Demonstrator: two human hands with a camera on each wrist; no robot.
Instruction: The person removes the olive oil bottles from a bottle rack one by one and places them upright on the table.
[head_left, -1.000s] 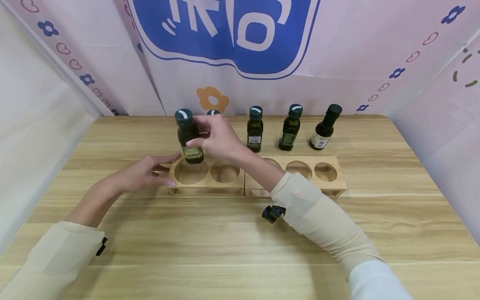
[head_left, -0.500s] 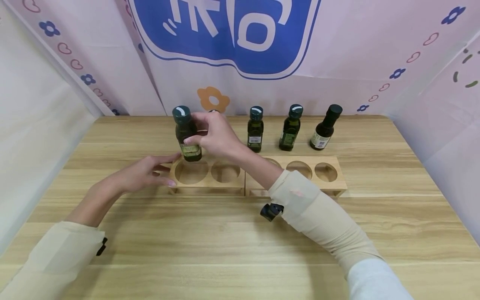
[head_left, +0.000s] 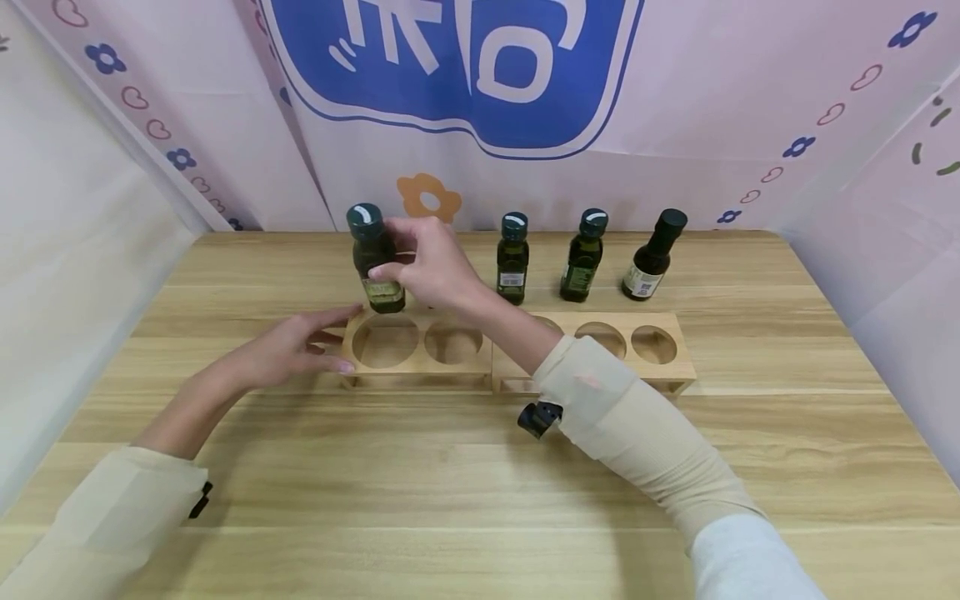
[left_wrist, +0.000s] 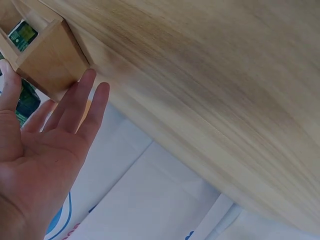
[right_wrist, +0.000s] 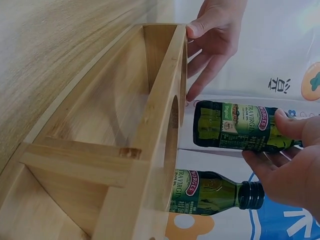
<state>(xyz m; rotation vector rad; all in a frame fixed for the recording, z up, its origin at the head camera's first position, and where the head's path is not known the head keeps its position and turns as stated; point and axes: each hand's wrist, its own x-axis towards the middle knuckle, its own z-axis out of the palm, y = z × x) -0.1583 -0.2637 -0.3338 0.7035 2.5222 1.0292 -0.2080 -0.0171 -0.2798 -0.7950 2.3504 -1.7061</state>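
My right hand [head_left: 438, 262] holds a dark green olive oil bottle [head_left: 384, 293] upright by its upper part, thumb on the near side. The bottle's base is raised over the back edge of a wooden rack [head_left: 420, 380], just behind the large leftmost round hole. In the right wrist view the label of the held olive oil bottle [right_wrist: 245, 122] reads Borges. My left hand [head_left: 288, 348] touches the rack's left end, thumb at the front corner and index finger at the back. In the left wrist view the fingers [left_wrist: 95, 107] lie fairly straight beside the rack's end panel [left_wrist: 55, 60].
Behind the rack stand two green bottles [head_left: 512, 262] [head_left: 581, 258] and a rounder dark bottle [head_left: 647, 258] with a long neck. Another olive oil bottle [right_wrist: 210, 192] shows behind the rack in the right wrist view, hidden by my hand in the head view. A printed curtain [head_left: 675, 108] borders the table's back.
My right hand has lifted the olive oil bottle slightly up and back from the leftmost hole. My left hand stays at the rack's end.
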